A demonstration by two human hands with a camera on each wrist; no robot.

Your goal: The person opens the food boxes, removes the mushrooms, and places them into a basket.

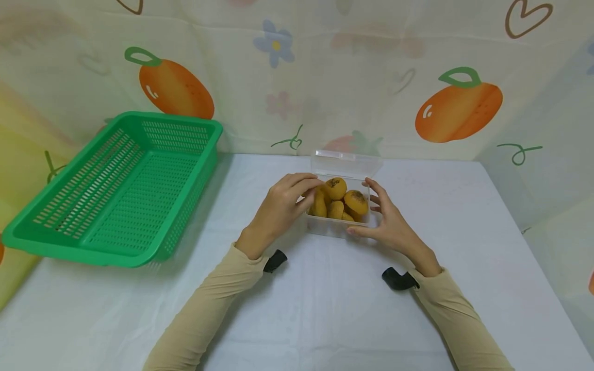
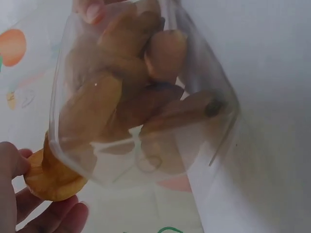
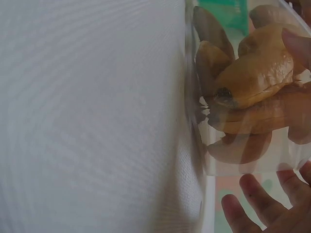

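A clear plastic box (image 1: 327, 226) stands on the table, filled with several yellow-orange loquats (image 1: 356, 201). Its transparent lid (image 1: 345, 165) is hinged back at the far side. My left hand (image 1: 280, 203) reaches over the box's left edge. In the left wrist view, its thumb and fingers pinch one loquat (image 2: 56, 179) at the rim. My right hand (image 1: 394, 226) holds the box from the right, thumb on the front wall and fingers along the right side. Through the box wall in the right wrist view, loquats (image 3: 257, 80) lie piled on one another.
A large green plastic basket (image 1: 162, 221) with slotted walls stands to the left on the white-covered table (image 1: 325, 304). Behind the table hangs a fruit-patterned cloth (image 1: 315, 77). Black pieces (image 1: 399, 279) stick out at both sleeve cuffs.
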